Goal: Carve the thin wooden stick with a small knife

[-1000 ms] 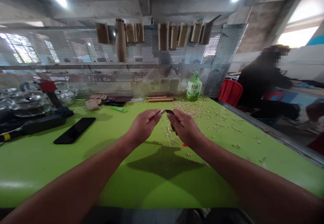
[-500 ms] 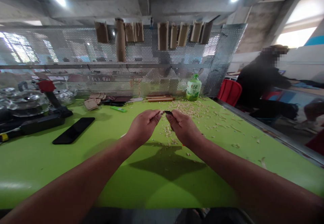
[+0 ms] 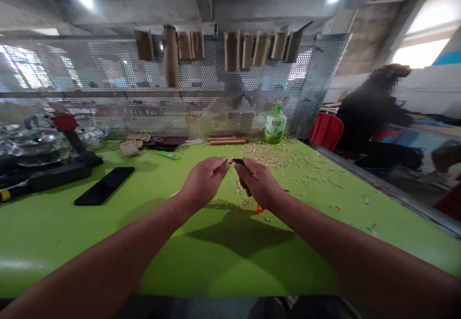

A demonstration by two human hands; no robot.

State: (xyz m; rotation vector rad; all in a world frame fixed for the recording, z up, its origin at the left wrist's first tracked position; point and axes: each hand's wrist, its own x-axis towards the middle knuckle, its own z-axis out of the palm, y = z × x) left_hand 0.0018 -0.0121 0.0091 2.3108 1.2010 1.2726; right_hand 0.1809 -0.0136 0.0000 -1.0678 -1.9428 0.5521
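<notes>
My left hand is closed in a pinch on a small pale piece of wood, mostly hidden by the fingers. Facing it, my right hand is closed around a carving knife; its short dark blade shows above the thumb, against the wood. Both hands meet just above the green tabletop. Pale wood shavings lie beneath and beyond them. Just under the right wrist, a small orange-red object shows in part.
A black phone lies left, beside a dark tool with a red top and glass vessels. Behind are a green cutter, wooden strips and a green tea bottle. A person sits at right.
My right hand has turned slightly, and more of the orange-red object beneath it shows. The left hand stays almost in place, both hands still together.
</notes>
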